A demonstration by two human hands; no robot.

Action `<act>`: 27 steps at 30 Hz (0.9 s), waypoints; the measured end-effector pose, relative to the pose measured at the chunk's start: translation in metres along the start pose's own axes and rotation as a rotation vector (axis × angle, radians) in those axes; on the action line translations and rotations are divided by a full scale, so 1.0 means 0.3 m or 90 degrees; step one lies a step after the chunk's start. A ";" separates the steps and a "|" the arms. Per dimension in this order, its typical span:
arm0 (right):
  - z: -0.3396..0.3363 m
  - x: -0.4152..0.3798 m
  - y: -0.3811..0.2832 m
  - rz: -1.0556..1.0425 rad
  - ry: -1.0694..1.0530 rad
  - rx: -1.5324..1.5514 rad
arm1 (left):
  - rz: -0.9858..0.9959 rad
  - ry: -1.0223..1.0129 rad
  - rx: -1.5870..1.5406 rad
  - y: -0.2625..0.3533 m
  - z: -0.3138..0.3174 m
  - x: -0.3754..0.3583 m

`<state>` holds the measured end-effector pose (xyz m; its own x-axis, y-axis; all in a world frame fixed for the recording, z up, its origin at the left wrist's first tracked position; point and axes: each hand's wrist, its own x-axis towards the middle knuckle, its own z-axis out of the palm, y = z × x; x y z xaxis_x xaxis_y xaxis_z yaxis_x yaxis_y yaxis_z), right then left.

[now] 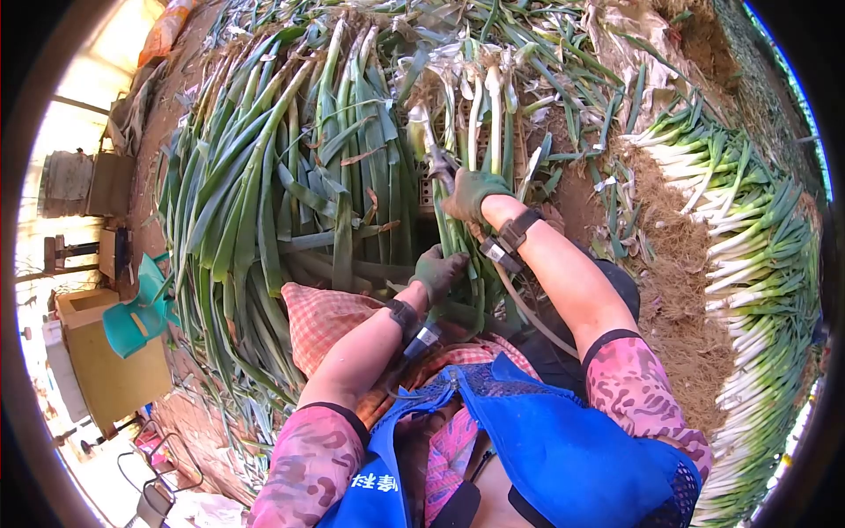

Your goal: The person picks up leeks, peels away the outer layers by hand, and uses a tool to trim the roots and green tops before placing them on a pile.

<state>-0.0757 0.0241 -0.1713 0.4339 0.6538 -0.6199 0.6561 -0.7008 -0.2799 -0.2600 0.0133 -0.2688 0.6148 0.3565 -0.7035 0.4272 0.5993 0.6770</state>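
My left hand (437, 272), in a dark green glove, is closed around the green leaves of a leek (446, 231) near my lap. Its pale upper end points away from me, towards the nozzle. My right hand (478, 193), gloved too, grips a dark air gun (443, 165) whose hose (525, 308) trails down past my right forearm. Beyond my hands, several leeks with white shafts (494, 114) lie on a perforated crate (519, 154), roots away from me. To the left of my hands is a large heap of untrimmed leeks (255, 167).
Cleaned leeks (748, 264) lie in a long row on the right, beside a band of root scraps (673, 308). Loose leaves (563, 53) litter the ground at the back. A teal plastic chair (141, 308) and a cardboard box (114, 352) are at the left. Checked cloth (330, 321) covers my lap.
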 end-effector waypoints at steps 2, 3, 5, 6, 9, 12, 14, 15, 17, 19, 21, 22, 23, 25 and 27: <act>0.004 0.029 0.034 0.035 0.021 0.039 | 0.023 -0.002 0.056 -0.042 -0.001 0.023; -0.019 0.013 0.044 0.043 0.022 0.059 | 0.036 -0.002 0.085 -0.058 -0.003 0.034; -0.018 0.000 0.052 0.032 0.055 0.037 | 0.100 0.031 0.447 -0.056 0.008 0.003; -0.011 0.003 0.052 0.014 0.039 0.015 | 0.131 0.045 0.626 -0.041 0.025 -0.021; -0.005 0.005 0.023 -0.020 0.005 -0.032 | 0.094 0.058 0.703 -0.021 0.056 -0.032; -0.013 0.045 0.030 0.024 -0.052 0.001 | 0.093 0.062 0.729 -0.015 0.057 -0.026; -0.013 0.050 0.027 0.001 -0.038 -0.013 | 0.088 0.060 0.738 -0.007 0.055 -0.026; -0.011 0.044 0.021 -0.021 -0.033 -0.032 | 0.078 0.057 0.745 -0.003 0.058 -0.031; -0.014 0.039 0.007 -0.043 -0.046 -0.062 | 0.071 0.064 0.750 0.008 0.067 -0.041; -0.011 0.086 0.020 -0.008 -0.053 -0.042 | 0.078 0.082 0.751 0.025 0.076 -0.046; -0.003 0.098 0.032 0.027 0.017 -0.011 | 0.091 0.063 0.785 0.018 0.082 -0.044; 0.005 0.105 0.034 -0.011 0.013 -0.036 | 0.098 0.055 0.803 0.017 0.079 -0.043; -0.001 0.092 0.027 -0.048 0.008 -0.061 | 0.107 0.055 0.799 0.022 0.079 -0.045; 0.007 0.071 0.014 -0.089 0.004 -0.095 | 0.125 0.053 0.789 0.027 0.086 -0.054; 0.004 0.092 0.020 -0.061 0.010 -0.056 | 0.127 0.054 0.786 0.014 0.084 -0.044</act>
<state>-0.0605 0.0375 -0.1909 0.3749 0.7217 -0.5819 0.7468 -0.6070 -0.2717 -0.2496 -0.0069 -0.2510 0.7146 0.4366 -0.5465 0.6958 -0.5244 0.4908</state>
